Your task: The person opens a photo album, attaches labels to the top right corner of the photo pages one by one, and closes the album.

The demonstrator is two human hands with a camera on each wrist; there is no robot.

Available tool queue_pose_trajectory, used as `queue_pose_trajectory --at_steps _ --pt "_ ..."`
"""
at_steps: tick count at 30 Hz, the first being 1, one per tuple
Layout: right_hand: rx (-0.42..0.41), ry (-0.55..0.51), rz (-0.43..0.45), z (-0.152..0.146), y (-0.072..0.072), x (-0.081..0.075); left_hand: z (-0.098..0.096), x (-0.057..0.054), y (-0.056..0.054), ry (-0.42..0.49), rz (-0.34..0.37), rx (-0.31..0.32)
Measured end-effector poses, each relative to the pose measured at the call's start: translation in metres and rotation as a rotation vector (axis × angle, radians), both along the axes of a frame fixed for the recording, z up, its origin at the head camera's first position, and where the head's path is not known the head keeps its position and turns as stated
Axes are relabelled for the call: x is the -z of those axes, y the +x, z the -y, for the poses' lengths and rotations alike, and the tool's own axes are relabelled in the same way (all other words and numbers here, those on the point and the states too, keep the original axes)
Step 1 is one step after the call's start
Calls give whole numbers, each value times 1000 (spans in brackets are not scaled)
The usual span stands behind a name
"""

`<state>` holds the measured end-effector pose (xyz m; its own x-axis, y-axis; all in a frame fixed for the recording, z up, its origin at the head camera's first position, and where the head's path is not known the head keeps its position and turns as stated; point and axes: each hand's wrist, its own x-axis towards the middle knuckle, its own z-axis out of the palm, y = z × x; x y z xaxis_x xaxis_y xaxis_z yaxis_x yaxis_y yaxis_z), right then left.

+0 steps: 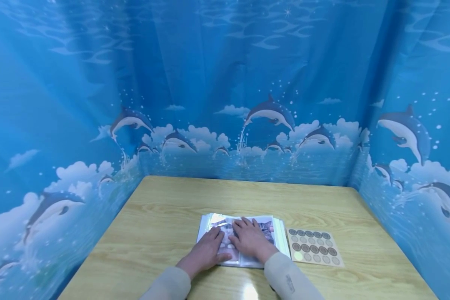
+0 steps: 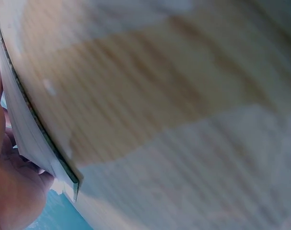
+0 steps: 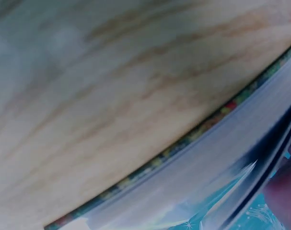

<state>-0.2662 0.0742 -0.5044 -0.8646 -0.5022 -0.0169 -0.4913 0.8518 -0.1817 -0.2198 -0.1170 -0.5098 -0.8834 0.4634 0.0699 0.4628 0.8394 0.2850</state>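
A photo album [image 1: 281, 237] lies open on the table, with clear pockets that shine in the light. Cat pictures show on both pages; the tabby cat photo [image 1: 267, 231] on the right is partly covered. My left hand [image 1: 205, 252] rests flat on the left page, fingers pointing away from me. Across the inner part of the right page, close to the fold, lies my right hand [image 1: 250, 239] with its fingers extended. The left wrist view catches the album's thick edge [image 2: 42, 143] beside the hand; in the right wrist view its page stack [image 3: 183, 167] appears above a multicoloured cover edge.
To the right of the album is a sheet of round stickers [image 1: 315, 248] in rows of dark and pale circles. Beneath everything is a light wood-grain table [image 1: 165, 208]. Blue dolphin-print curtains [image 1: 217, 83] enclose its back and sides.
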Motion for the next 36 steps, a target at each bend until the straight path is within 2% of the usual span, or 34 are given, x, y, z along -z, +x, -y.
queue_pose_trajectory --at_steps 7,16,24,30,36 --pt "2 -2 -34 0 -1 6 -1 0 0 -5 7 -9" --pt "30 23 -57 5 -3 4 -2 3 1 -19 5 -12" --pt "34 27 -65 3 -1 9 -1 1 2 -26 10 -6" --pt "25 22 -56 0 2 11 -1 3 0 -40 12 -7" --pt "13 41 -52 -1 0 14 1 0 -3 -52 13 -10"
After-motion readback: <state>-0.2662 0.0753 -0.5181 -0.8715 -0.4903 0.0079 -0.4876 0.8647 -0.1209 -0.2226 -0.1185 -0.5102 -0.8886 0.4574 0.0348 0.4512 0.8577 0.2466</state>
